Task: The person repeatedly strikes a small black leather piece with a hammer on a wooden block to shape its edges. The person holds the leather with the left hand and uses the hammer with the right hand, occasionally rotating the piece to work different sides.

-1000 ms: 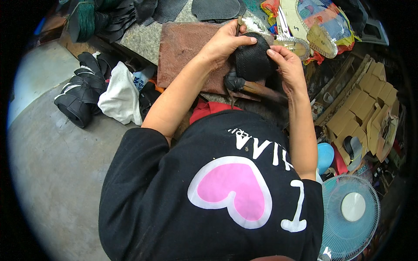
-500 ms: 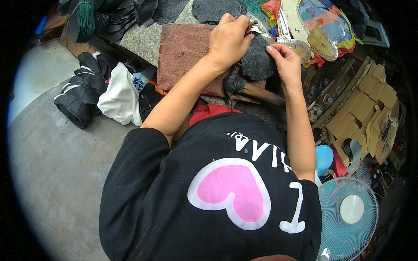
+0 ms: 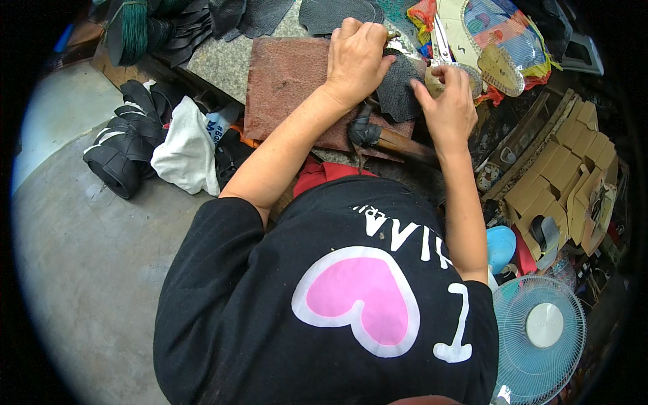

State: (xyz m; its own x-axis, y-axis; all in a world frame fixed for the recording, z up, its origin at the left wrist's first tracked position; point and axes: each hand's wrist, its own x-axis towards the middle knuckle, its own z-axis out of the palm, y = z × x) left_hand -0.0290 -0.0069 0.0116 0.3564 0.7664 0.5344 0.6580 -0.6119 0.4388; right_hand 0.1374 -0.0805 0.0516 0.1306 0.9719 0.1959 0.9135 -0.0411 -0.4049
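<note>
A black leather piece (image 3: 398, 91) hangs over the right edge of a reddish-brown board (image 3: 287, 84). My left hand (image 3: 358, 61) is closed above the board, its thumb at the leather's upper edge. By its fingertips a shiny, brass-coloured thing (image 3: 391, 37) shows in part; what the fingers grip is mostly hidden. My right hand (image 3: 449, 108) is just right of the leather, thumb and fingers apart, with nothing visible in it. Its fingertips are over a pale rounded pattern piece (image 3: 466, 73). Below the leather lies a wooden-handled hammer (image 3: 398, 143) with a dark wrapped head.
Scissors (image 3: 441, 40) and a pale template (image 3: 501, 69) lie at the far right, beside a colourful bag (image 3: 503, 34). More black leather pieces (image 3: 337, 15) and green thread (image 3: 128, 30) are at the back. Brown cardboard (image 3: 563, 172) and a fan (image 3: 540, 337) stand right.
My right thumb and fingers have parted from the leather's edge, and that hand has moved slightly right. The leather has shifted a little; my left hand has barely moved.
</note>
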